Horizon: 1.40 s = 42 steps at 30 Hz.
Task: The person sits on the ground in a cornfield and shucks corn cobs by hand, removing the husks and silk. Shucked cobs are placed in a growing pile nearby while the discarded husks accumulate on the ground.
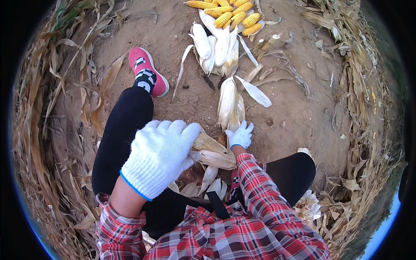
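Observation:
My left hand (162, 156), in a white knitted glove with blue trim, is raised close to the camera with its fingers curled. Dry corn husk leaves (209, 143) come out between its thumb and forefinger; the palm side is hidden. Farther out, my right hand (240, 135), gloved the same way, reaches down with fingers apart. It is at the lower end of a husk-covered corn ear (226, 102) lying on the soil; whether it touches the ear I cannot tell. Several more pale, husked ears (222, 48) lie just beyond.
Bare yellow corn cobs (234, 13) are heaped at the top. Cut stalk stubble (266, 44) sticks up right of the ears. Dry corn stalks (357, 71) line the right, and more leaves (35, 130) the left. My pink shoe (149, 71) rests on the soil at left; loose husks (214, 185) lie between my legs.

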{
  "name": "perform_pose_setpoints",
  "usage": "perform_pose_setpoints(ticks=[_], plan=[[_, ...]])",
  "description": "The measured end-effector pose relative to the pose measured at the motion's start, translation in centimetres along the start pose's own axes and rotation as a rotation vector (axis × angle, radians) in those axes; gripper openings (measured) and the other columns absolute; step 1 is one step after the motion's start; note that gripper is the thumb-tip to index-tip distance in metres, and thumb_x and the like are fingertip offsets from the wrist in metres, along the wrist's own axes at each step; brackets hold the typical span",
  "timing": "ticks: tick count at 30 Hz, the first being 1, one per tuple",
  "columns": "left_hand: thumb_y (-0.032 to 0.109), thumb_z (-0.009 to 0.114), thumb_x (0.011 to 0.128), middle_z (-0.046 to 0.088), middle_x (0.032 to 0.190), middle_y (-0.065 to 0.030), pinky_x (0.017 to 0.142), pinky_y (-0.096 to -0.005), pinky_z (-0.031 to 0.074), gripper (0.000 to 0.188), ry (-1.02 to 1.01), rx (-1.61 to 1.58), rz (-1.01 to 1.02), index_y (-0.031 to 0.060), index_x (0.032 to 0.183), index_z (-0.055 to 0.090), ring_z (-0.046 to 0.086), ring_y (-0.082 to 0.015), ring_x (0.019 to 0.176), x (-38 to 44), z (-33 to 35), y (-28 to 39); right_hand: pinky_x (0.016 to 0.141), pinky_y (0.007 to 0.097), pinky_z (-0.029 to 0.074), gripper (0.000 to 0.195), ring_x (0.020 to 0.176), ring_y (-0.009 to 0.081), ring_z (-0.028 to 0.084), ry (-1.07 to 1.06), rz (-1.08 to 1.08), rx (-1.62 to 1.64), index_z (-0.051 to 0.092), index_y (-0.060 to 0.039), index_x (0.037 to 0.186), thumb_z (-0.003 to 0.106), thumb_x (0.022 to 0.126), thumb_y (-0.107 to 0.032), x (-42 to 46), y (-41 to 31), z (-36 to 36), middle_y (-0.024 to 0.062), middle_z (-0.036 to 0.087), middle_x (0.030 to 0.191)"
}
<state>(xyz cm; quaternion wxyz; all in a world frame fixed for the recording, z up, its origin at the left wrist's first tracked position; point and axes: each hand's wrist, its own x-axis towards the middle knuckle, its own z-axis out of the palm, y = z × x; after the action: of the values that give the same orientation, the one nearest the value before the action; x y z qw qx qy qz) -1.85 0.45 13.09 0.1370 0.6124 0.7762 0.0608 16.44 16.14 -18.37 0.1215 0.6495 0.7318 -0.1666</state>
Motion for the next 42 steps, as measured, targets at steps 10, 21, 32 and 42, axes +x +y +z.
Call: perform_pose_setpoints(ticks=[10,21,32,42], plan=[[0.03,0.077,0.069,0.064,0.097,-0.0059,0.072,-0.0393,0.051,0.049,-0.015,-0.039,-0.011,0.0133,0.112,0.06,0.063,-0.0294,0.083,0.8,-0.4,0.3,0.076,0.0535,0.053,0.045,0.095,0.0439,0.061,-0.411,-0.55,0.378,0.045,-0.0163,0.129,0.055,0.085,-0.012,-13.2,0.0,14.3,0.024,0.05,0.115],[0.029,0.077,0.07,0.065,0.097,-0.0068,0.073,-0.0398,0.051,0.049,0.026,-0.065,-0.036,0.0134,0.113,0.061,0.064,-0.0293,0.085,0.8,-0.1,0.7,0.078,0.043,0.053,0.025,0.093,0.0312,0.064,-0.326,-1.35,0.387,0.063,-0.0113,0.106,0.06,0.083,-0.017,-12.3,-7.0,9.1,0.0144,0.065,0.099],[0.03,0.077,0.068,0.066,0.099,-0.0097,0.076,-0.0407,0.05,0.052,0.006,-0.142,-0.126,0.01,0.113,0.062,0.064,-0.0304,0.088,1.0,-1.4,0.5,0.07,0.0434,0.055,0.026,0.082,0.0293,0.067,-0.242,-1.187,-0.184,0.066,-0.01,0.092,0.07,0.076,-0.03,0.8,-5.3,4.2,0.0116,0.067,0.087],[0.03,0.078,0.066,0.066,0.098,-0.0084,0.074,-0.0395,0.051,0.052,0.031,-0.163,-0.083,0.0101,0.111,0.061,0.065,-0.0301,0.085,0.7,-1.0,0.4,0.082,0.048,0.052,0.022,0.09,0.038,0.066,-0.343,-0.607,0.137,0.063,-0.0123,0.098,0.065,0.079,-0.023,-6.1,-4.7,7.4,0.02,0.065,0.089]])
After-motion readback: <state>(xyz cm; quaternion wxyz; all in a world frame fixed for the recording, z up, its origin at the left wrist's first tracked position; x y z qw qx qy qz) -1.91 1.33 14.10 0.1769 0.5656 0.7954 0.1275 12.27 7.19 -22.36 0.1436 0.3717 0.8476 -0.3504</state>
